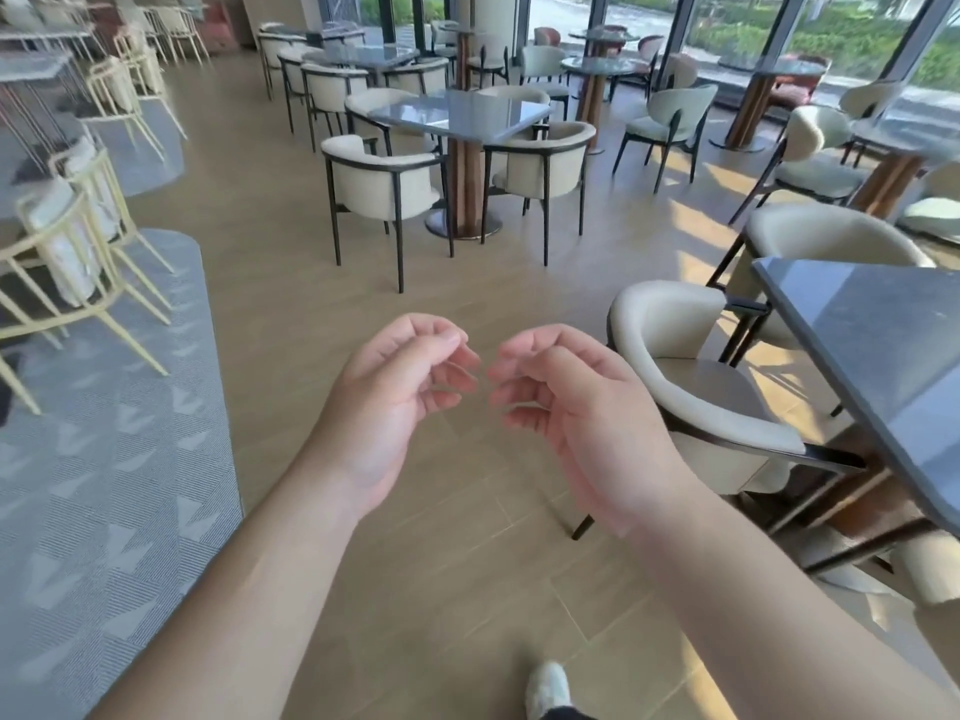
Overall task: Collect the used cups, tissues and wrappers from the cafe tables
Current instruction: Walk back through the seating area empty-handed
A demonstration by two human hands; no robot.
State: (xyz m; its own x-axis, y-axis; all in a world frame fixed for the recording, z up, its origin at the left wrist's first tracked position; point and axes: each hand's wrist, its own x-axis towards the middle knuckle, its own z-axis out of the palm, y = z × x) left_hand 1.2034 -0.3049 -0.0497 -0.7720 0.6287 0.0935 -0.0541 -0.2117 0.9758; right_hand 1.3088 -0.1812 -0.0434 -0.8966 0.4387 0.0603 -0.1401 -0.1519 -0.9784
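Note:
My left hand (pixel 395 402) and my right hand (pixel 566 407) hang in front of me over the wooden floor, palms turned inward, fingertips almost meeting. The fingers of both are loosely curled and hold nothing. No cups, tissues or wrappers show on any tabletop in view. The nearest dark grey table (pixel 878 366) stands at my right, its visible surface bare. Another grey table (pixel 462 114) stands straight ahead, farther off.
A cream armchair (pixel 691 387) stands close to my right hand, tucked at the near table. Four cream chairs ring the table ahead. Pale yellow wire chairs (pixel 67 262) line a grey carpet (pixel 104 485) on the left. My shoe (pixel 548 688) shows at the bottom edge.

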